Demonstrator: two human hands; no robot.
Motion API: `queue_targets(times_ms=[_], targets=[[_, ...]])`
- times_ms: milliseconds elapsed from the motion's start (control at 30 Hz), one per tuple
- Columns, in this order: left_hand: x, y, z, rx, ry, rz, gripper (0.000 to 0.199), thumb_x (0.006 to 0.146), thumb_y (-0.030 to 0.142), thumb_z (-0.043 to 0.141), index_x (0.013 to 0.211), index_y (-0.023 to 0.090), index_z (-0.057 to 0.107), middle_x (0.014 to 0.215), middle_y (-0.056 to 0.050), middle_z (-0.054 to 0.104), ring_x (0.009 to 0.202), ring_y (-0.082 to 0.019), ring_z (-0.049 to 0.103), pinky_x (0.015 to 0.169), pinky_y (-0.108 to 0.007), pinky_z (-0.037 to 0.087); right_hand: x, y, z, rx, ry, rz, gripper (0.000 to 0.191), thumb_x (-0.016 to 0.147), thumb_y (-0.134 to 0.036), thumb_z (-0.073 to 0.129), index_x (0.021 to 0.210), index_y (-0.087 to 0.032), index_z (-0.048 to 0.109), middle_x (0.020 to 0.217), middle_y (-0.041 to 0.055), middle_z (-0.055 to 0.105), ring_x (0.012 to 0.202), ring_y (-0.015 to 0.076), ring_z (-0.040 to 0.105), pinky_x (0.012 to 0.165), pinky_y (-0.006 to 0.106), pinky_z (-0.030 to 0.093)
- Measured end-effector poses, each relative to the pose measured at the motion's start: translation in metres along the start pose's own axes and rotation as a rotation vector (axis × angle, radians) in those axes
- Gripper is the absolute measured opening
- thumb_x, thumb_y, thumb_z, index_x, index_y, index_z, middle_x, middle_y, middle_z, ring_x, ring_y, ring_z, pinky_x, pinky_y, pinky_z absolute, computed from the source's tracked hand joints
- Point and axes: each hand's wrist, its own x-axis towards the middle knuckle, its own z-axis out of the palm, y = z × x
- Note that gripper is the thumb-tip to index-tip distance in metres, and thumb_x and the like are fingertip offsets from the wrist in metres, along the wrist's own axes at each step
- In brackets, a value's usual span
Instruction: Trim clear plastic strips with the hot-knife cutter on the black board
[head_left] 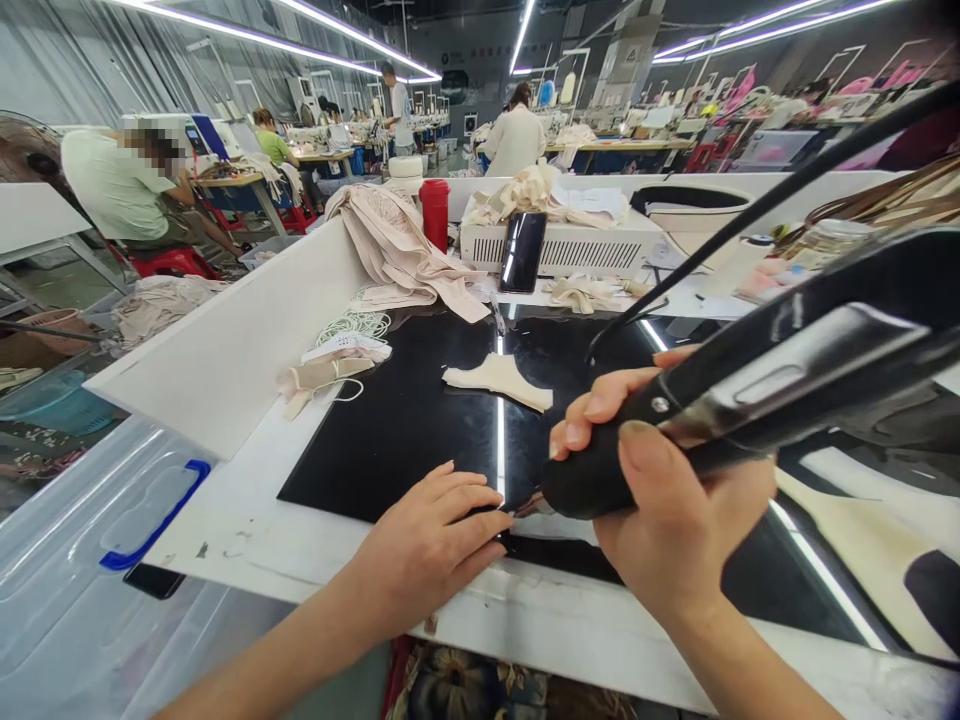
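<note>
My right hand [667, 490] is wrapped around a black corded hand tool [795, 370] with a silver panel on its side. The tool slants up to the right, close to the camera; its exact kind is unclear. Palm down, my left hand [435, 540] lies at the front edge of a glossy black panel [360, 430], fingers stretched out. By its fingertips is a pale strip [559, 528], partly hidden by my right hand. Farther back on the panel rests a curved cream fabric piece [499, 380]. Larger cream pieces [862, 530] lie at the right, below the tool.
A white board [225, 350] walls the left side. Behind the panel stand a phone [523, 252], a red cup [434, 214] and a vented white box [592, 248]. Beige fabric strips [405, 240] drape at the back left. A black cord [750, 215] crosses the upper right. Several people sit or stand beyond.
</note>
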Motion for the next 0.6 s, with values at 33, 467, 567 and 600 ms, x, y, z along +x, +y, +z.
queue_targets(times_ms=[33,467,567,600], targets=[[0.000,-0.001,0.000,-0.017,0.005,-0.008,0.022,0.111,0.027,0.056,0.123,0.019,0.072,0.124,-0.007,0.077,0.124,-0.020,0.071,0.123,-0.047,0.049,0.000,-0.001,0.000,-0.004,0.009,0.003,0.043,0.087,-0.033,0.087,0.118,-0.027,0.058,0.085,-0.0036,0.066,0.063,0.0160,0.063,0.058,0.033,0.057],[0.002,-0.003,0.002,-0.001,-0.015,-0.004,0.024,0.112,0.027,0.053,0.126,0.019,0.071,0.124,-0.008,0.075,0.120,-0.021,0.070,0.119,-0.048,0.050,-0.007,-0.004,0.006,-0.006,-0.022,0.040,0.040,0.087,-0.032,0.088,0.117,-0.029,0.062,0.085,-0.0029,0.067,0.063,0.0170,0.063,0.057,0.034,0.057],[-0.001,-0.006,0.002,0.043,-0.006,0.013,0.023,0.111,0.029,0.055,0.123,0.021,0.073,0.126,-0.007,0.075,0.120,-0.022,0.069,0.119,-0.047,0.049,-0.005,-0.006,0.001,-0.034,0.029,0.064,0.039,0.083,-0.034,0.092,0.113,-0.031,0.068,0.083,-0.0019,0.066,0.063,0.0185,0.063,0.057,0.037,0.058],[-0.001,-0.007,0.001,0.058,-0.018,0.022,0.023,0.111,0.030,0.056,0.121,0.022,0.074,0.126,-0.007,0.075,0.120,-0.021,0.069,0.119,-0.046,0.048,-0.003,-0.005,-0.006,-0.031,0.069,0.066,0.038,0.082,-0.035,0.092,0.112,-0.033,0.070,0.082,-0.0015,0.065,0.062,0.0190,0.063,0.056,0.037,0.058]])
